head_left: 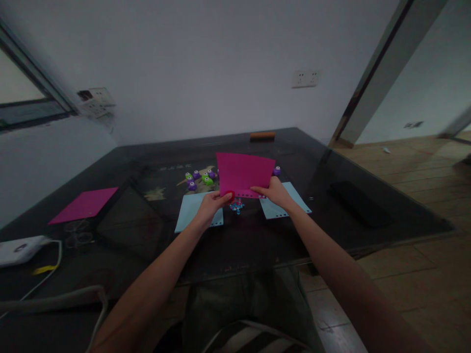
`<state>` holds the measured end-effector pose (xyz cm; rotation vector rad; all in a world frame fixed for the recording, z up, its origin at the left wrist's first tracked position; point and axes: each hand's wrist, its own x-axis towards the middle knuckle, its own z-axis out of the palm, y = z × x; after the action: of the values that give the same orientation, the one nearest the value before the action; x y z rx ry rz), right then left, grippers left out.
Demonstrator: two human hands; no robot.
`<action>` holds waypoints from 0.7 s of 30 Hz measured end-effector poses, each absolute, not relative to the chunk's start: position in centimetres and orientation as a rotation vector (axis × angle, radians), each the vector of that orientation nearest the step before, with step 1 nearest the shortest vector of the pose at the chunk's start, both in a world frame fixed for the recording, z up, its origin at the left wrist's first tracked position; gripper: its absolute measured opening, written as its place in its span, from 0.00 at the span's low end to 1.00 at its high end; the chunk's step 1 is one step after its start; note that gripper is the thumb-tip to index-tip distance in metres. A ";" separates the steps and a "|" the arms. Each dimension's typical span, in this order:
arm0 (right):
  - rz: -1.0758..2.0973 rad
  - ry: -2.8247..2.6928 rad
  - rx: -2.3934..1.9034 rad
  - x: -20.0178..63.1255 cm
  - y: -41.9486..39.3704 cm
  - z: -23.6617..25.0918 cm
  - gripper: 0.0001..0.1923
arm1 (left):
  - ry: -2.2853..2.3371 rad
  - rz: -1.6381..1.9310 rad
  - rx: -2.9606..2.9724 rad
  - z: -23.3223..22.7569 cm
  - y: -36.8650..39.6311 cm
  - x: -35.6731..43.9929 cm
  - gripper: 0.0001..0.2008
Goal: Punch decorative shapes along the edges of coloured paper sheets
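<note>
A pink sheet of paper (246, 171) is held up at a tilt between my two hands, with a row of holes along its near edge. My left hand (209, 207) is closed at the lower left corner, its thumb pressed on what looks like a small red hole punch (231, 194). My right hand (276, 192) pinches the sheet's right part between thumb and fingers, some hidden behind it. Below the sheet lies a little heap of blue and pink paper bits (237, 206). A pale blue sheet (189, 208) lies under my left hand, and another pale blue sheet (274, 211) under my right.
Several small purple and green pieces with eye-like tops (206, 179) stand beyond the left sheet; a purple one (276, 171) is at right. Another pink sheet (85, 205), a white power strip (24, 249), a black case (358, 202) and a brown roll (262, 136) lie on the dark table (235, 255).
</note>
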<state>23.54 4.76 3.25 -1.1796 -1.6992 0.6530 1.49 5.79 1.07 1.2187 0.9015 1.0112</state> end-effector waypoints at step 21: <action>0.670 -1.668 -1.198 23.5 4.6 3.4 0.17 | 0.921 1.059 1.243 1.0 5.8 1.6 0.15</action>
<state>23.46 4.63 3.37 -1.1980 -1.6681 0.6704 1.61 5.80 0.95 1.2434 0.9209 1.0589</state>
